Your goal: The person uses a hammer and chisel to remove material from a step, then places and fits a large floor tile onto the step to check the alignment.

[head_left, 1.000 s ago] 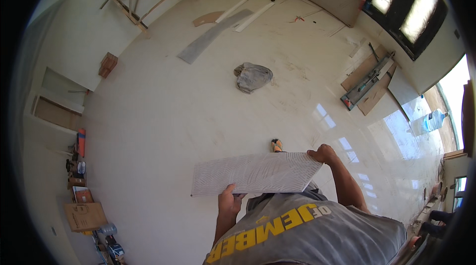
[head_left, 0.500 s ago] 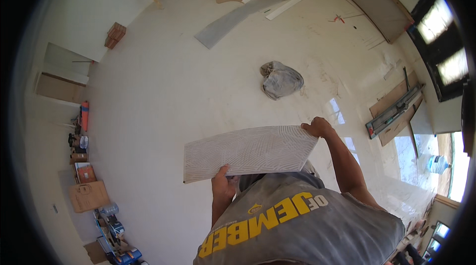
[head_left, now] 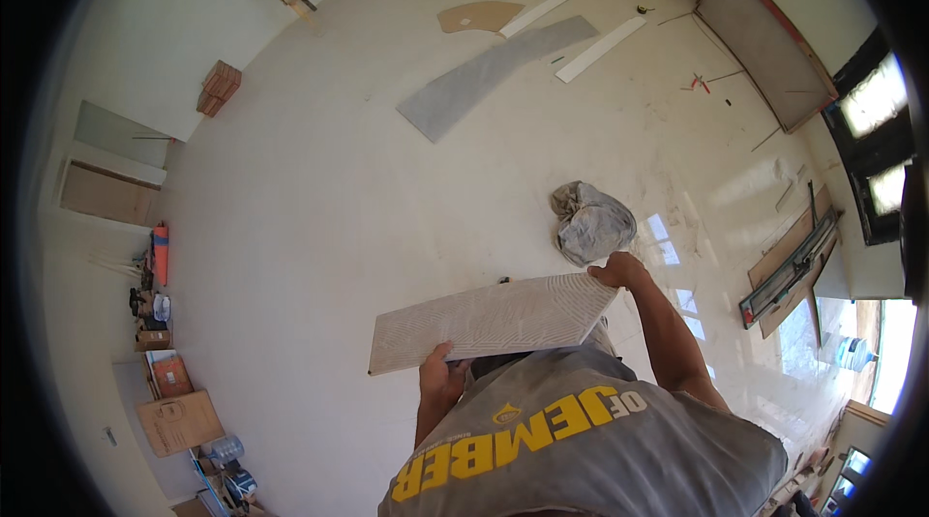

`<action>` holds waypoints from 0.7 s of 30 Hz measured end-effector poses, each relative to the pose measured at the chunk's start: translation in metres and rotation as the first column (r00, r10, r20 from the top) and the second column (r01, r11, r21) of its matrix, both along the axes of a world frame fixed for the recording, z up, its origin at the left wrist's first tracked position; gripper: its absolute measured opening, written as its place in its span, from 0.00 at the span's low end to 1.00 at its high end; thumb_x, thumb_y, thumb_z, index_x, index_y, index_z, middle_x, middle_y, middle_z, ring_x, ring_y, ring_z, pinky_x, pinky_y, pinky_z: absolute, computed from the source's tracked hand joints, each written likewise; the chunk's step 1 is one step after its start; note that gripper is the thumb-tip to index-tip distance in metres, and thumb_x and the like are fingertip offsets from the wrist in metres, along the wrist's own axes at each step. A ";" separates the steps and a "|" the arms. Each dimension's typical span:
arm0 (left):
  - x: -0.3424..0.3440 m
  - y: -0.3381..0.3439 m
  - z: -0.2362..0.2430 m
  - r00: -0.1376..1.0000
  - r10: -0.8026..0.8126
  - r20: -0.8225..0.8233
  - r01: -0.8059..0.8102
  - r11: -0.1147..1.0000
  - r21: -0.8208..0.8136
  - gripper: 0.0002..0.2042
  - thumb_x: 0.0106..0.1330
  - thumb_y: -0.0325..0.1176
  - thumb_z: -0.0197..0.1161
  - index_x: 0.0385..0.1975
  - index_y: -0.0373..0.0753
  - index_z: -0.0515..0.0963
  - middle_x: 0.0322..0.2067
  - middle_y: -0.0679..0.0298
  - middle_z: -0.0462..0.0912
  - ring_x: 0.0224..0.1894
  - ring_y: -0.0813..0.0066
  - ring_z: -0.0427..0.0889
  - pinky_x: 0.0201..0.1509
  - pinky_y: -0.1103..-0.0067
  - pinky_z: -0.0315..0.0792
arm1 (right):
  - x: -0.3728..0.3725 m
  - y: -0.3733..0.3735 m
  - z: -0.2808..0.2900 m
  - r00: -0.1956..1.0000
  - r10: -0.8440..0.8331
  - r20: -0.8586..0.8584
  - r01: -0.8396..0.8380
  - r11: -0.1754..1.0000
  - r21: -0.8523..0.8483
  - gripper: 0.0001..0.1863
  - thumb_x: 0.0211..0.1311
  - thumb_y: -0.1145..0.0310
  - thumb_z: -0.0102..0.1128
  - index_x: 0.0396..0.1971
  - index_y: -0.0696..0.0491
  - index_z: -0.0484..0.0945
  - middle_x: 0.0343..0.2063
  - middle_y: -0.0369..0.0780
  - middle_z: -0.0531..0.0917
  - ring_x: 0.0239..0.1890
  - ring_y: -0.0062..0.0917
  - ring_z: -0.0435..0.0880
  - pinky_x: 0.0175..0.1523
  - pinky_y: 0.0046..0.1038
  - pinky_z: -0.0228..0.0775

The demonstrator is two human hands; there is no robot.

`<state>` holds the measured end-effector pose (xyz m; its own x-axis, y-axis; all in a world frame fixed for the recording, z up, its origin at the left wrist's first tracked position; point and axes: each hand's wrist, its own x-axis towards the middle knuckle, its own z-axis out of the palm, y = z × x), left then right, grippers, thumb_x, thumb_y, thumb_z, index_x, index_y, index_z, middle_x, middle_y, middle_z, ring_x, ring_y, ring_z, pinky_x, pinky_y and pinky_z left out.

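Note:
In front of my body I hold a long, pale grey tile [head_left: 494,321], its upward face covered with curved, combed ridges. My left hand [head_left: 441,380] grips the near edge toward the left end, thumb on top and the other fingers hidden beneath. At the far right corner, my right hand [head_left: 619,271] is closed round the edge. The tile slants, its right end farther out than its left. Just beyond my right hand, a crumpled grey cloth bundle [head_left: 594,223] lies on the floor. A small dark object [head_left: 504,280] peeks out behind the tile's far edge.
A grey strip [head_left: 494,72], a curved brown board [head_left: 478,18] and white strips lie on the far floor. A tile cutter [head_left: 792,265] rests on boards at right, near a water bottle [head_left: 854,354]. Along the left wall stand cardboard boxes [head_left: 180,422] and stacked bricks [head_left: 220,88].
The view has shifted, so floor things sit lower and mostly farther right. The tile has tipped and shows a narrower face. Both hands keep their grip on it.

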<state>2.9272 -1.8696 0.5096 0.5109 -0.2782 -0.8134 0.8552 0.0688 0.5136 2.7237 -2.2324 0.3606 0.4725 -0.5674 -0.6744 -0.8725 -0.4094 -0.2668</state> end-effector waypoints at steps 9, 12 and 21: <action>0.195 -0.131 0.000 0.983 -0.182 -0.033 0.181 0.983 -0.041 0.21 0.74 0.26 0.57 0.65 0.28 0.67 0.59 0.49 0.75 0.61 0.51 0.77 0.65 0.55 0.76 | 0.126 -0.085 0.004 0.976 -0.179 -0.126 0.206 0.945 0.253 0.50 0.59 0.27 0.58 0.44 0.70 0.84 0.43 0.59 0.87 0.42 0.48 0.90 0.50 0.43 0.83; 0.247 -0.198 0.011 0.958 -0.284 0.031 0.284 0.959 0.013 0.22 0.76 0.27 0.54 0.65 0.24 0.63 0.62 0.46 0.73 0.62 0.51 0.77 0.67 0.56 0.76 | 0.169 -0.126 -0.018 0.985 -0.132 -0.114 0.154 0.965 0.211 0.50 0.61 0.24 0.52 0.48 0.65 0.85 0.51 0.57 0.85 0.54 0.48 0.86 0.61 0.44 0.76; 0.401 -0.305 0.013 0.967 -0.247 0.069 0.240 0.966 0.096 0.24 0.74 0.25 0.56 0.69 0.34 0.61 0.63 0.51 0.72 0.63 0.49 0.76 0.64 0.48 0.75 | 0.409 -0.246 -0.051 0.995 -0.054 0.085 0.005 0.869 0.495 0.49 0.61 0.25 0.51 0.54 0.61 0.84 0.54 0.54 0.85 0.60 0.48 0.82 0.67 0.44 0.70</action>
